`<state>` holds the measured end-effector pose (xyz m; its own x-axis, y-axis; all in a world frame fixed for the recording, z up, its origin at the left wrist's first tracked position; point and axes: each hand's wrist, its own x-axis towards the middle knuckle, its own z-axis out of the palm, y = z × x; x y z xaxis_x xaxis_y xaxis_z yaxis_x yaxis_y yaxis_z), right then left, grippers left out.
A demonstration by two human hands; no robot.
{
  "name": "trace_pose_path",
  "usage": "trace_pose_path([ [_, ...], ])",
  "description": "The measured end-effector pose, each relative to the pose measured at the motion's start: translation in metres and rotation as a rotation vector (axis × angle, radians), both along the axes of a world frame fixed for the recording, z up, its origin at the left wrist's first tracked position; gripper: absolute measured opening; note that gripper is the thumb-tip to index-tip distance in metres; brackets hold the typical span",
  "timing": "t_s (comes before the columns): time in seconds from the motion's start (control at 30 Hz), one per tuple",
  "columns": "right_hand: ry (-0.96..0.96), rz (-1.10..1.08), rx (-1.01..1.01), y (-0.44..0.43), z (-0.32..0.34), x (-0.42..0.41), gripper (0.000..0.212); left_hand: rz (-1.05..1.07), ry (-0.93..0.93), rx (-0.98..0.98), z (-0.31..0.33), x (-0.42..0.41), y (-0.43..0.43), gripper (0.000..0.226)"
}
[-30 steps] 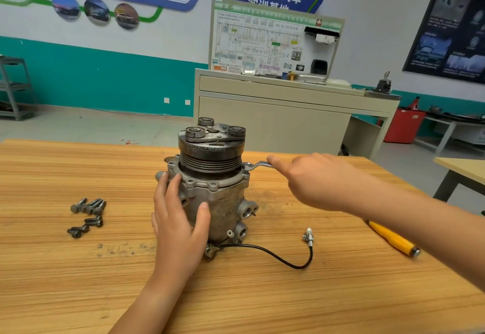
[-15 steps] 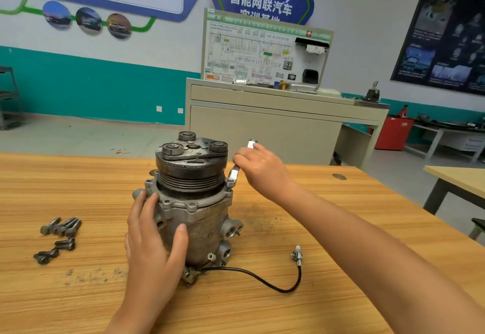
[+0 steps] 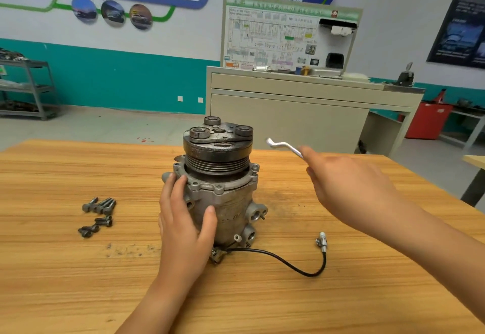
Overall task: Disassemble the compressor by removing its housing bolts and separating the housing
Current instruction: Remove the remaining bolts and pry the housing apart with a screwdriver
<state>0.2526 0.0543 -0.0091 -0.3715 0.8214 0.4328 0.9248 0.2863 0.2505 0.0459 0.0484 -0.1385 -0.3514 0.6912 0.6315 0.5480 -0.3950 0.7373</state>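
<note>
At frame centre on the wooden table (image 3: 78, 281), the left hand (image 3: 183, 218) wraps the upright compressor (image 3: 231, 202), apparently steadying it, while the right hand (image 3: 349, 186) pinches an offset wrench (image 3: 284, 147) in the air right of the pulley (image 3: 217, 159), with loose bolts (image 3: 98, 213) parked at left.

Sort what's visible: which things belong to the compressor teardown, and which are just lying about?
In use: compressor, steadied by the left hand; wrench, held in the right hand; removed bolts on the table.
Lying about: training cabinet behind; red bin; metal shelf rack.
</note>
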Motion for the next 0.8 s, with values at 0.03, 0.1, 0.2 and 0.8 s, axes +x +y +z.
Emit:
trace_pose_path([
  [0.03,-0.090,-0.027,-0.043,-0.008,-0.001,-0.002,0.041,0.002,0.001,0.000,0.000,0.000,0.000,0.067],
  [0.1,-0.157,-0.048,-0.085,-0.017,-0.001,-0.008,0.050,0.001,-0.005,-0.007,0.000,0.000,-0.001,0.068],
  [0.2,-0.169,-0.079,-0.105,-0.019,0.001,-0.018,0.057,-0.003,-0.012,-0.014,0.000,0.000,-0.002,0.068],
  [0.8,-0.532,-0.203,-0.288,-0.040,0.020,-0.063,0.063,-0.021,-0.018,-0.006,0.001,0.002,-0.001,0.069],
])
